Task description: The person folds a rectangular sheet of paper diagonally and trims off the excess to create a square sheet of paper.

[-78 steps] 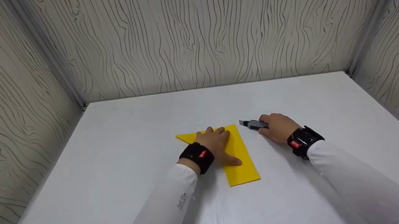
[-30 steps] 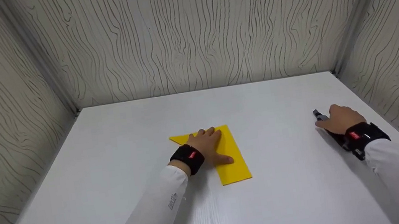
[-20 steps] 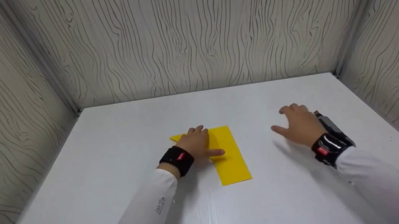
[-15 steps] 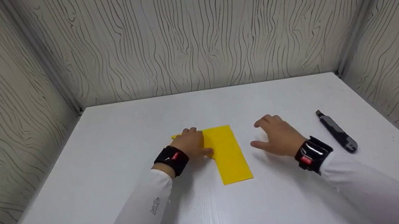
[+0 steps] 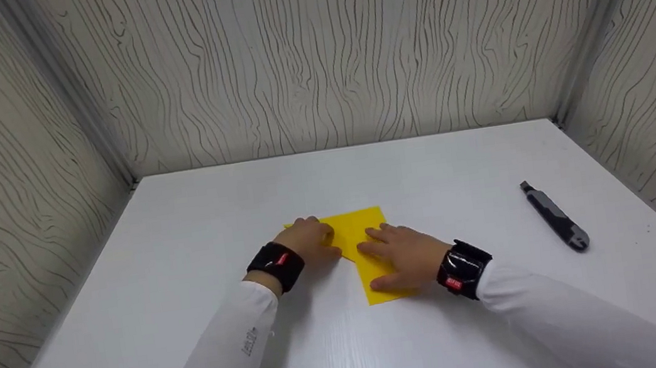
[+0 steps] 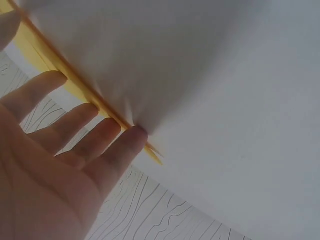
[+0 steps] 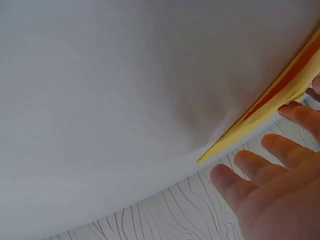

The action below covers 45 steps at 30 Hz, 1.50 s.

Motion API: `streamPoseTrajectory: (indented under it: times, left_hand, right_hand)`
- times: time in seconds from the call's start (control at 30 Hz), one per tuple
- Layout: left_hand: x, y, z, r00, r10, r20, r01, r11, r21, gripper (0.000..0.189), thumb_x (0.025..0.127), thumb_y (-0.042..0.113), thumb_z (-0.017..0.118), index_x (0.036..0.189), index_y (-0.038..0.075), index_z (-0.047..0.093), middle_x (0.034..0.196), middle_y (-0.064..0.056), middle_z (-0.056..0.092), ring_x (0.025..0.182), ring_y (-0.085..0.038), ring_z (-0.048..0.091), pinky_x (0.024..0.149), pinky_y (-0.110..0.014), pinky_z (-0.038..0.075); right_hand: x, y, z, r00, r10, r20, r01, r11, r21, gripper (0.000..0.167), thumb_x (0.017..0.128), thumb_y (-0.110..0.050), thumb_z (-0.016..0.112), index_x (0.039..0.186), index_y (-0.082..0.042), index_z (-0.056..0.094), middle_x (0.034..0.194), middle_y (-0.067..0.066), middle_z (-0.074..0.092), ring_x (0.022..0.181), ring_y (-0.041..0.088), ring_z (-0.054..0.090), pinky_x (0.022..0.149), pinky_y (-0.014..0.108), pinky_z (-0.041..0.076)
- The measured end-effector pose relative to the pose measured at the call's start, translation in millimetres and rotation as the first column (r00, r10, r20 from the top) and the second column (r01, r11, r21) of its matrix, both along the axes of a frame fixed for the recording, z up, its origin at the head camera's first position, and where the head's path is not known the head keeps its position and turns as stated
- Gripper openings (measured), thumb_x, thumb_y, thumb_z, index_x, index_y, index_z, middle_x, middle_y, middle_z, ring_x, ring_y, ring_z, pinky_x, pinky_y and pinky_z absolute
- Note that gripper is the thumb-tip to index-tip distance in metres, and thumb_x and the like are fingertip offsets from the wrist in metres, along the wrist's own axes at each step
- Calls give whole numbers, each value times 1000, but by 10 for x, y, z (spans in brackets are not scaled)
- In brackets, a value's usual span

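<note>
A folded yellow sheet of paper (image 5: 343, 229) lies on the white table in the head view, its layered edge visible in both wrist views. My left hand (image 5: 304, 243) rests on the paper's left part and covers much of the pointed flap there. In the left wrist view, its fingers (image 6: 82, 112) are loosely extended along the paper's edge, thumb apart. My right hand (image 5: 408, 256) lies across the lower right part of the paper, fingers spread. A utility knife (image 5: 554, 214), black and grey with its tip pointing away, lies on the table to the right, touched by neither hand.
The white table (image 5: 193, 220) meets a wood-grain patterned back wall (image 5: 311, 53), with similar panels on both sides. White sleeves and black wrist straps cover both forearms and wrists.
My right hand has carried the utility knife rightward, let go of it, and come back left onto the paper. The left hand has slid left, uncovering the paper's middle.
</note>
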<state>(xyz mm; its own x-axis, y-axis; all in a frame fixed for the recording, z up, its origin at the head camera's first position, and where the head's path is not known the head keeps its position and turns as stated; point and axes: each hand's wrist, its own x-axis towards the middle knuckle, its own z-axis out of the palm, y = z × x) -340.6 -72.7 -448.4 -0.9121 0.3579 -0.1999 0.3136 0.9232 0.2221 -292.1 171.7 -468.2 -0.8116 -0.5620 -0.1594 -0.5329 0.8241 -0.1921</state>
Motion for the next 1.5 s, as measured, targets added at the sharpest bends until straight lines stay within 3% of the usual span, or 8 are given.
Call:
streamPoseTrajectory:
  times: [0.13, 0.27, 0.47, 0.77, 1.03, 1.2, 1.37, 1.5]
  left_hand:
    - [1, 20, 29, 1000, 6, 2, -6, 1000, -3, 50, 104, 51, 71, 140, 16, 74, 134, -10, 71, 117, -29, 61, 119, -50, 49]
    - [-89, 34, -17, 1000, 23, 11, -23, 1000, -20, 49, 103, 49, 74, 138, 16, 75, 133, -9, 71, 115, -29, 61, 118, -49, 50]
    - [-136, 18, -71, 999, 46, 16, -46, 999, -3, 45, 100, 47, 79, 131, 14, 77, 124, -7, 70, 110, -27, 57, 113, -46, 51]
    - [-85, 32, -14, 999, -21, -31, 19, 999, -44, 49, 100, 48, 78, 134, 13, 74, 119, -9, 67, 107, -28, 56, 104, -45, 53]
    - [-86, 36, -23, 999, -11, -35, 9, 998, -61, 53, 100, 52, 76, 138, 16, 70, 125, -10, 67, 110, -29, 57, 108, -48, 53]
    - [-88, 47, -39, 999, -1, -38, -2, 997, -82, 66, 100, 54, 75, 148, 11, 63, 134, -13, 66, 116, -31, 58, 115, -48, 52]
    - [-94, 54, -55, 999, -10, -41, 5, 995, -98, 70, 101, 56, 73, 149, 6, 62, 136, -15, 65, 117, -31, 58, 116, -48, 52]
    - [-106, 35, -74, 999, -18, -49, 14, 997, -79, 71, 101, 55, 73, 150, 6, 60, 139, -16, 64, 121, -33, 58, 117, -50, 51]
  right_hand:
    - [13, 30, -21, 999, 4, 34, -5, 1000, 28, 81, 103, -67, 60, 168, -23, 44, 178, 13, 34, 166, 41, 29, 135, 59, 24]
    - [7, 105, 8, 999, -12, 45, 11, 999, 30, 81, 103, -66, 61, 168, -20, 45, 177, 14, 36, 165, 40, 31, 135, 60, 23]
    - [45, 172, 8, 999, -30, 24, 29, 998, 59, 84, 102, -66, 63, 167, -17, 45, 176, 14, 38, 164, 39, 34, 134, 62, 24]
    - [144, 106, -41, 1000, 4, -27, -3, 998, 56, 107, 90, -81, 68, 167, -10, 44, 175, 15, 40, 163, 32, 37, 135, 58, 26]
    - [139, 55, -48, 997, 57, -43, -56, 998, 21, 84, 99, -64, 71, 161, -10, 53, 166, 17, 53, 156, 34, 49, 132, 58, 33]
    - [155, 22, -8, 998, 57, -34, -59, 996, -69, 62, 103, -44, 74, 153, -10, 60, 150, 12, 68, 138, 34, 63, 123, 55, 46]
    - [157, 83, 68, 999, 33, -40, -37, 993, -113, 50, 105, -41, 73, 144, -11, 68, 131, 8, 77, 115, 29, 71, 111, 52, 56]
    - [148, 239, 137, 999, 25, -43, -30, 992, -123, 44, 106, -35, 73, 142, -10, 69, 127, 8, 78, 111, 29, 73, 108, 52, 58]
